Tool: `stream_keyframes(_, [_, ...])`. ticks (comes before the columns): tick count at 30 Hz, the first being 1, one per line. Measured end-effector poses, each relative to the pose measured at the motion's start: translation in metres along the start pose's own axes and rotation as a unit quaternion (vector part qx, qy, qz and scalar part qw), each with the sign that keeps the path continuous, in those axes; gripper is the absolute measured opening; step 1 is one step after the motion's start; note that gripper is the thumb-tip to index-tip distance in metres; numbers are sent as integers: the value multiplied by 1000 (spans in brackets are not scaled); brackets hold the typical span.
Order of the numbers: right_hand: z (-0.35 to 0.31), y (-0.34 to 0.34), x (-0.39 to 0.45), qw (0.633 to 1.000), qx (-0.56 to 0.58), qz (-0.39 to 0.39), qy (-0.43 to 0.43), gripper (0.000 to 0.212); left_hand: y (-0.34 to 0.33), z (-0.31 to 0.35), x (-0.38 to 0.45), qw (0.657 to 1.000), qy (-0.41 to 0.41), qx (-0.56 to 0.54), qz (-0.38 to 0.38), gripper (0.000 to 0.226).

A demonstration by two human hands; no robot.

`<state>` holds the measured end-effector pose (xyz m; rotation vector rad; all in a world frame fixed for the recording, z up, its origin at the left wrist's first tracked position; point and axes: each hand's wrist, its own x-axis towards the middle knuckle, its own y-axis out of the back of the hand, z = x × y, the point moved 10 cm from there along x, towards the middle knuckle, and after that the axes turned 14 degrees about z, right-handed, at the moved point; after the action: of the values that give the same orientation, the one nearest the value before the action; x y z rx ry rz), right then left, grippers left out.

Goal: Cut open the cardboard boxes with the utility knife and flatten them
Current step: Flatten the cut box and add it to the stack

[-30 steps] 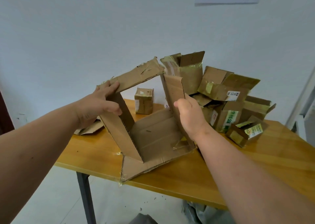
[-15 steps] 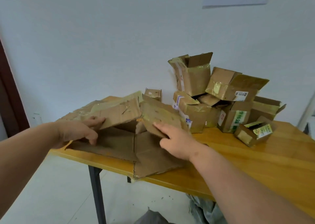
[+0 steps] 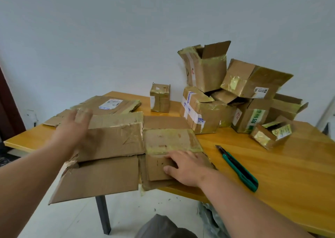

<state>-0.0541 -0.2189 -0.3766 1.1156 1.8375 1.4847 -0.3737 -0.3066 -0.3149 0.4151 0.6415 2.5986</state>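
A cut-open cardboard box (image 3: 112, 143) lies flattened on the left part of the wooden table (image 3: 272, 174), one flap hanging past the front edge. My right hand (image 3: 184, 167) rests palm down on its right panel, fingers spread. My left hand (image 3: 74, 127) hovers open and blurred just over the sheet's far left side, holding nothing. The green utility knife (image 3: 239, 169) lies on the table to the right of my right hand, blade end pointing away. A pile of taped boxes (image 3: 235, 96) stands at the back right.
A small taped box (image 3: 159, 98) stands alone at the back centre. Another flattened box with a white label (image 3: 108, 104) lies at the back left, under the far edge of the sheet. A white wall runs behind the table. A table leg (image 3: 103, 214) drops below the front edge.
The box stood open between both hands a second ago. It has been pressed down flat onto the table. My left hand let go and moved outward; the knife has come into view.
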Motion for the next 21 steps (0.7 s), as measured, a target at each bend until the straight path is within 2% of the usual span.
stream_keyframes(2, [2,1,2,1000,23,-2,-16,49,0,-1,1,994,79,-46,-58,67])
stream_keyframes(3, [3,3,3,999,30,-2,-21,50,-1,-1,-1,991,87,-39,-92,58])
stream_keyframes(5, [3,8,5,999,38,1,-28,53,1,2,6,994,42,31,-99,45])
stream_keyframes(7, [2,11,5,999,38,4,-29,56,9,13,13,987,-45,141,-57,44])
stream_keyframes(10, [3,12,0,999,21,28,-36,63,12,27,7,937,-131,323,-21,54])
stream_keyframes(12, [9,15,-5,996,16,60,-62,70,11,34,3,951,-125,281,-35,53])
stream_keyframes(14, [13,18,-11,993,8,82,-80,73,12,31,-1,973,-74,203,-76,53])
stream_keyframes(15, [13,19,-14,993,4,87,-83,73,12,28,-9,973,-46,196,-115,50])
stream_keyframes(17, [11,18,-18,993,0,89,-81,70,8,13,-31,949,-1,230,-215,39])
stream_keyframes(19, [10,15,-22,994,-6,76,-81,66,3,-6,-51,917,8,292,-272,49])
stream_keyframes(21, [11,10,-25,994,-15,59,-86,59,-5,-24,-57,909,-21,334,-247,78])
